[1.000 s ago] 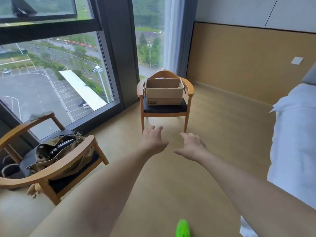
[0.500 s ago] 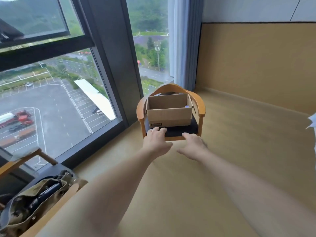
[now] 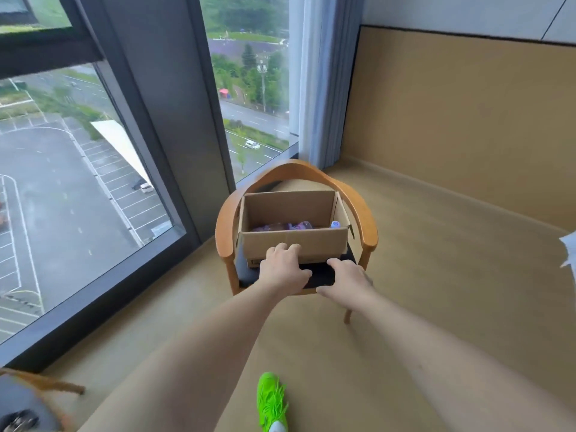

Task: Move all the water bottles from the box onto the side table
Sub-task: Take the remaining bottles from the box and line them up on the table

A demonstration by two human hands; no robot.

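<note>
The wooden armchair (image 3: pixel 296 213) stands at about 12 o'clock from the person, close to the window (image 3: pixel 78 182), and carries the cardboard box (image 3: pixel 293 241) on its dark seat. The box is open at the top, light and fairly stiff, though its thin walls would likely buckle if squeezed. Inside, low against the near wall, lie the water bottles (image 3: pixel 282 226), purple-labelled and on their sides; one pale cap (image 3: pixel 335 224) shows at the box's 3 o'clock corner. How many there are cannot be told. Full bottles would be moderately heavy, smooth and slightly yielding, so I judge the best hold is round the body just below the shoulder, or by the neck.

The left hand (image 3: pixel 285 269) reaches toward the box's front face, its grip loose and holding nothing; the right hand (image 3: pixel 346 280) hovers over the seat edge, fingers spread apart, empty. No side table is in view.
</note>
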